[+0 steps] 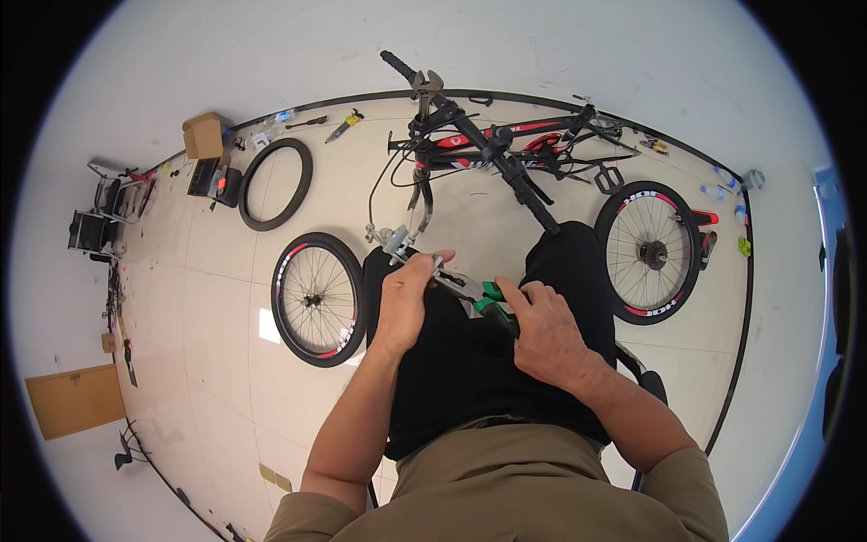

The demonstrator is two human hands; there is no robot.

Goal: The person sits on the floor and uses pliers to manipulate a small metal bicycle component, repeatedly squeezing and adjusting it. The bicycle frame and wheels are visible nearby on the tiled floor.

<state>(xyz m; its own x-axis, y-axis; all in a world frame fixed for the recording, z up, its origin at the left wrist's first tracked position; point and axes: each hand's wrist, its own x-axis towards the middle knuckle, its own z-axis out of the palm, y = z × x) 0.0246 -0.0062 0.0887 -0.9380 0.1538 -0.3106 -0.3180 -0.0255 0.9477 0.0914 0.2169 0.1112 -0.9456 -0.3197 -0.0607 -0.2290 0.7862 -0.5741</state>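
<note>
My left hand [408,307], fingers closed, pinches a small silver metal brake part [395,242] above my left thigh. A black cable runs from around that part up toward the bicycle handlebar [470,131]. My right hand [553,334] is wrapped round the green-and-black handles of a pair of pliers [465,287]. The jaws of the pliers point left and reach the metal piece at my left fingertips. Whether they grip it is hidden by my fingers. Just beyond my knees stands the red-and-black bicycle frame [461,142], without wheels.
An adjustable wrench [426,86] shows at the handlebar. One wheel [316,300] lies left of my legs, another wheel [647,253] on the right. Farther left are a loose tyre [275,185] and a cardboard box [206,135]. Plastic bottles [722,185] lie by the right wall.
</note>
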